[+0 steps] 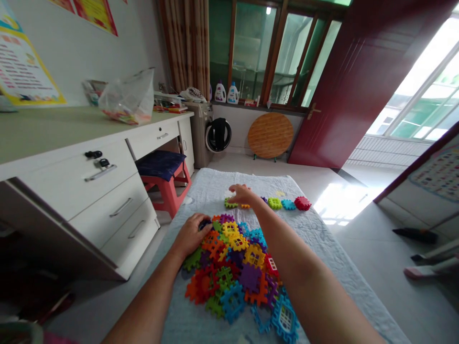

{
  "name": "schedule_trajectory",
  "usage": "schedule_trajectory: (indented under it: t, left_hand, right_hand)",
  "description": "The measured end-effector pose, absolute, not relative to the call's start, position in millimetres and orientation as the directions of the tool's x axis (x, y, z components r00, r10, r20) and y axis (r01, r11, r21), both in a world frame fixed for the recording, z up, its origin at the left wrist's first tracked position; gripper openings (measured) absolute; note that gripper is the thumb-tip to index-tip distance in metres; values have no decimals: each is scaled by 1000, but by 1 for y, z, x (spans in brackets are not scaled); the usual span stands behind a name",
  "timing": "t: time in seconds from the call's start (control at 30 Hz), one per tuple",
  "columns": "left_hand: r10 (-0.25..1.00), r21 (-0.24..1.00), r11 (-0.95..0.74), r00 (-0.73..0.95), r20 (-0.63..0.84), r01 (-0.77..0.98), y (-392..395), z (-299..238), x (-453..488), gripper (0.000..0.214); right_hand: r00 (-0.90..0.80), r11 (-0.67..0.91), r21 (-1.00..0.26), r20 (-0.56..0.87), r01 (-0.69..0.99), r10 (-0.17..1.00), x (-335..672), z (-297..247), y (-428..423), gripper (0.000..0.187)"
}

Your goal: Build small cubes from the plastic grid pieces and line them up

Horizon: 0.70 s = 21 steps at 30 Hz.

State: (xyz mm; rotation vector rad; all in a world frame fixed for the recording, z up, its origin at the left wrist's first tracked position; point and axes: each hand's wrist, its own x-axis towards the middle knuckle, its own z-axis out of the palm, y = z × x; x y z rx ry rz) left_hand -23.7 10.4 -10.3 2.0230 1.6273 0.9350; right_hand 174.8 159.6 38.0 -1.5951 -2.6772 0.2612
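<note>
A heap of colourful interlocking plastic blocks (250, 277) lies on a cloth-covered surface, some with window grids. At its upper left edge, my left hand (193, 233) is curled around a dark interlocking block (204, 223), partly hidden by the fingers. Beyond the heap, my right hand (242, 193) reaches over a row of blocks, its fingers apart and nothing visible between them. Just below that hand is a green block (230, 203), with an orange block (245, 206) beside it. Farther right along the row are a lime block (275, 203), a blue block (288, 204) and a red block (302, 203).
The light blue cloth (319, 258) extends beneath the blocks. To the left stand a pink stool (168, 193) with a dark cushion and a white desk (118, 200) carrying a plastic bag (129, 98). A washing machine (201, 136), round wooden tabletop (270, 135) and red door (344, 81) are behind.
</note>
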Motion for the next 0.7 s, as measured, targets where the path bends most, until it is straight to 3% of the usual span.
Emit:
schedule_trajectory:
  t: [0.37,0.7]
  left_hand:
    - [957,650,-264,110,268,713,12,-13,-25,30]
    - [953,649,-271,102,286,711,13,-15,-25,28]
  right_hand:
    - [-498,489,-94,-129,867,857,165,31,153,53]
    - [-511,508,-56,-89,860,855,160,24,151,51]
